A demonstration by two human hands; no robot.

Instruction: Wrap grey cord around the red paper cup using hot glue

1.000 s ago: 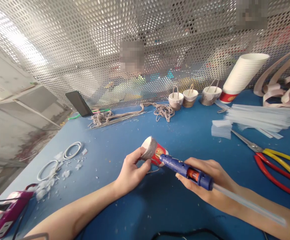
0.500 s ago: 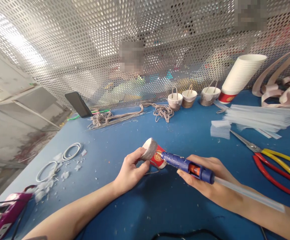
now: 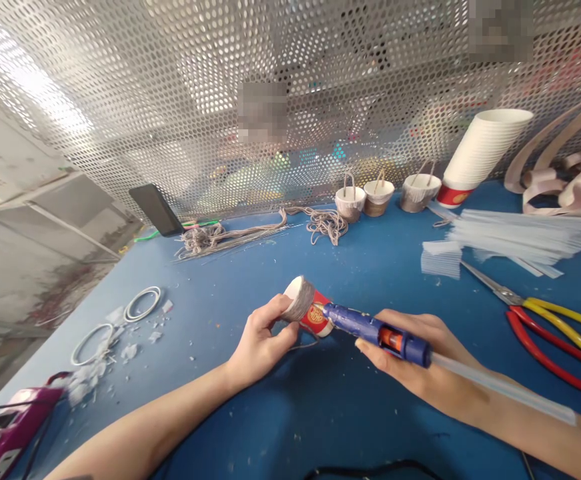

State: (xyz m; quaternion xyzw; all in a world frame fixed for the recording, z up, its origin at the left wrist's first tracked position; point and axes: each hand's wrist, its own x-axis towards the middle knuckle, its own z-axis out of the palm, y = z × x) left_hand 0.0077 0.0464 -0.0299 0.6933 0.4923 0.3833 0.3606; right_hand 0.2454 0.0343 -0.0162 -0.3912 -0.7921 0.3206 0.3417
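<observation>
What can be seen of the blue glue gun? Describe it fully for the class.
The glue gun has a scuffed blue body, apparently plastic, with an orange-red part showing through an opening near the rear. A long translucent stick protrudes behind. The right hand grips it above the blue table, hiding the handle. Its nozzle points leftward at the red cup; whether they touch is unclear.

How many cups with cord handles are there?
3, by the mesh panel: left cup near the tangled cord, middle cup between, right cup near the leaning cup stack. None looks hidden.
</observation>
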